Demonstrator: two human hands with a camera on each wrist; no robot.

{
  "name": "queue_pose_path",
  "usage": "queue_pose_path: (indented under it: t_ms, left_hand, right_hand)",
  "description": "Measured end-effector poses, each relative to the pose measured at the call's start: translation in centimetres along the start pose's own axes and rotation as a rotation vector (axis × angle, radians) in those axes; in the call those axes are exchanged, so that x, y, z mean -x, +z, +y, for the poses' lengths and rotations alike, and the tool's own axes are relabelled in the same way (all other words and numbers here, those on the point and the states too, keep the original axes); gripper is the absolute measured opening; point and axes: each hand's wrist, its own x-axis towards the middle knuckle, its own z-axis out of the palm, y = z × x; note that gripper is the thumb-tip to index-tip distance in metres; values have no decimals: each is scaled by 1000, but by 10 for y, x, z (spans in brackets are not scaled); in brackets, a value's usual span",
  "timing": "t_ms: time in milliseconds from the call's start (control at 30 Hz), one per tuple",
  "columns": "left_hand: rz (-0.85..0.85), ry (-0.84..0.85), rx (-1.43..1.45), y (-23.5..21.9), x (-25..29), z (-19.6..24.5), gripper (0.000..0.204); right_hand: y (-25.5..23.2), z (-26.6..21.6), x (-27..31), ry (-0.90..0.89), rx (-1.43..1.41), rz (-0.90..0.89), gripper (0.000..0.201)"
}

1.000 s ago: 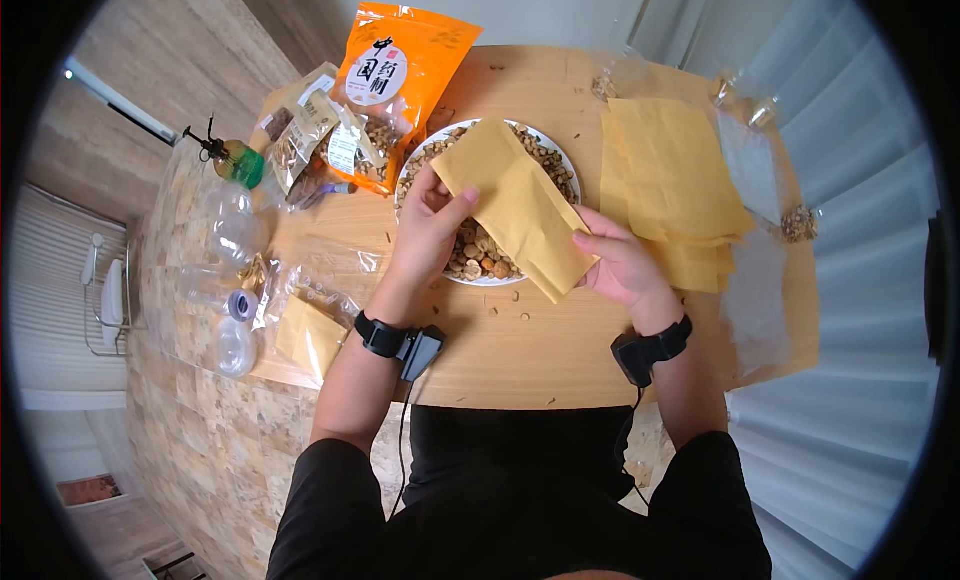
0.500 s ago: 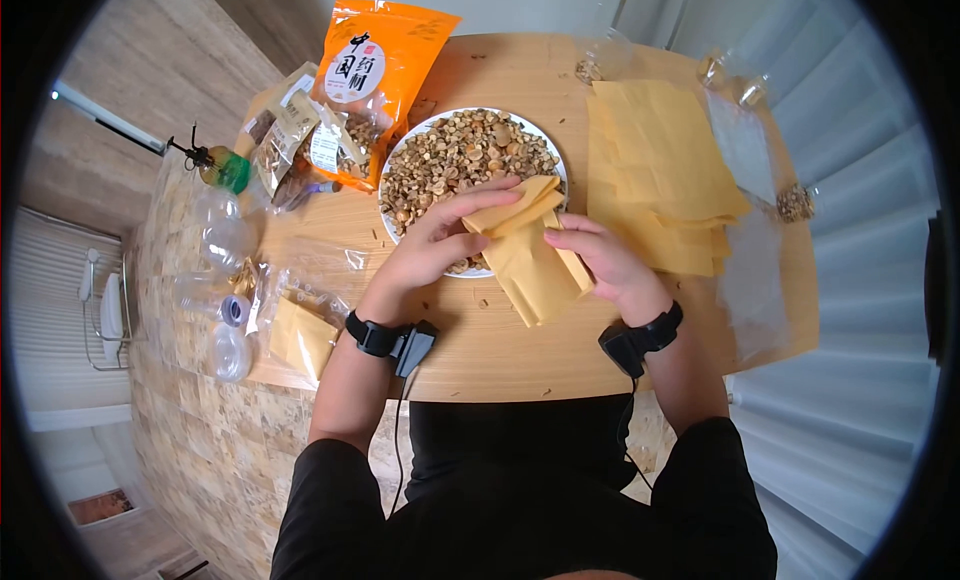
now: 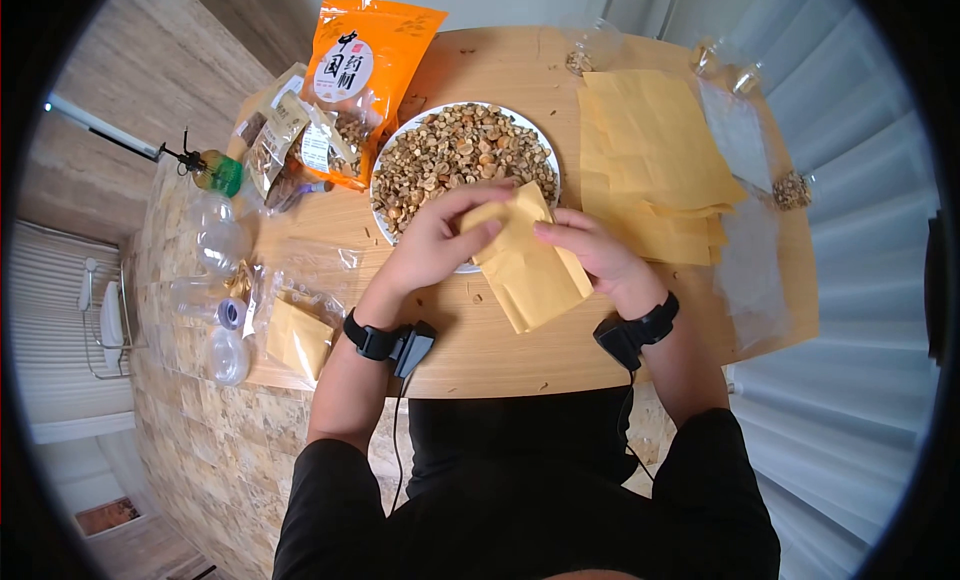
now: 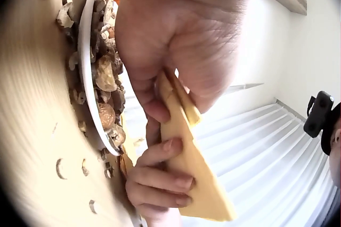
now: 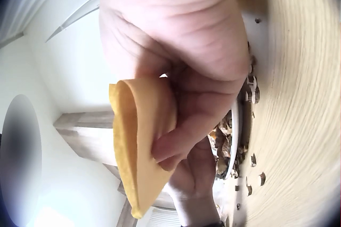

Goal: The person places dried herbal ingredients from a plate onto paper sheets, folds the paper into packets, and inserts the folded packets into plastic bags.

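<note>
Here, a yellow paper piece [image 3: 535,270] is lying folded between two hands, near the middle of the frame, above the near part of the surface [image 3: 520,372] and partly over the plate's edge. The left hand [image 3: 438,242] is pinching its upper left part between thumb and fingers, and the left wrist view is showing folded layers in that grip. The right hand [image 3: 602,255] is pinching its upper right side, thumb on the face turned to the head camera. Just behind, a white plate [image 3: 374,202] is holding a heap of dried brown pieces [image 3: 455,150], with a few crumbs lying loose around it. To the right, overlapping yellow sheets [image 3: 650,150] are lying beside translucent white sheets [image 3: 755,280]. At upper left, an orange bag [image 3: 400,45] is leaning by smaller packets [image 3: 283,130], with a green spray bottle [image 3: 224,176] standing further left. At lower left, a clear bag [image 3: 300,337] is holding folded yellow paper.
</note>
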Motion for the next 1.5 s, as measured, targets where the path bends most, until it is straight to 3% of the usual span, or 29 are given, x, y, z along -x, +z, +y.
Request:
queue_pose_path:
  t_ms: [33, 67, 100, 133, 167, 300, 367, 467, 533, 567, 600, 667, 767, 1000, 1067, 1267, 1400, 1500]
  left_hand:
    - [107, -31, 71, 2, 0, 1, 26]
    - [107, -32, 71, -1, 0, 1, 26]
    - [105, -157, 79, -5, 0, 2, 26]
    - [103, -281, 87, -8, 0, 3, 26]
    - [103, -282, 86, -6, 0, 4, 26]
    - [124, -208, -9, -1, 2, 8, 25]
    - [99, -203, -4, -2, 3, 6, 26]
    - [187, -226, 138, -2, 0, -3, 34]
    - [127, 163, -18, -2, -4, -10, 47]
    - [-3, 55, 73, -11, -1, -7, 53]
    - [-4, 56, 72, -9, -2, -8, 53]
    - [-55, 222, -64, -4, -4, -9, 45]
    - [-80, 219, -201, 4, -2, -1, 39]
    - [-78, 192, -200, -5, -3, -6, 28]
    - [15, 210, -129, -6, -5, -12, 22]
    - [56, 93, 35, -3, -2, 0, 19]
    - [103, 120, 100, 1, -2, -3, 15]
    - [144, 221, -20, 1, -3, -5, 12]
  right_hand:
    - [0, 0, 0, -4, -14, 36, 36]
    - [0, 0, 0, -7, -28, 72, 35]
    - [-1, 0, 0, -7, -28, 72, 35]
    - [-3, -1, -1, -19, -111, 19, 33]
    - [-4, -1, -2, -30, -194, -35, 32]
    - [7, -6, 2, 11, -205, -26, 32]
    - [14, -9, 6, -15, -63, 42, 32]
    - [10, -6, 1, -57, -180, 92, 33]
    - [6, -5, -2, -97, -217, 106, 34]
    - [6, -5, -3, -134, -251, 114, 34]
    - [6, -6, -2, -135, -252, 114, 34]
    - [9, -8, -2, -183, -305, 47, 34]
    - [13, -6, -3, -214, -354, 41, 34]
    - [11, -1, -4, -175, -332, 76, 35]
    - [7, 0, -2, -171, -240, -42, 39]
    - [13, -5, 0, -159, -73, -97, 42]
    - [11, 0, -4, -181, -46, -85, 45]
    - [11, 0, -4, -174, -48, -87, 45]
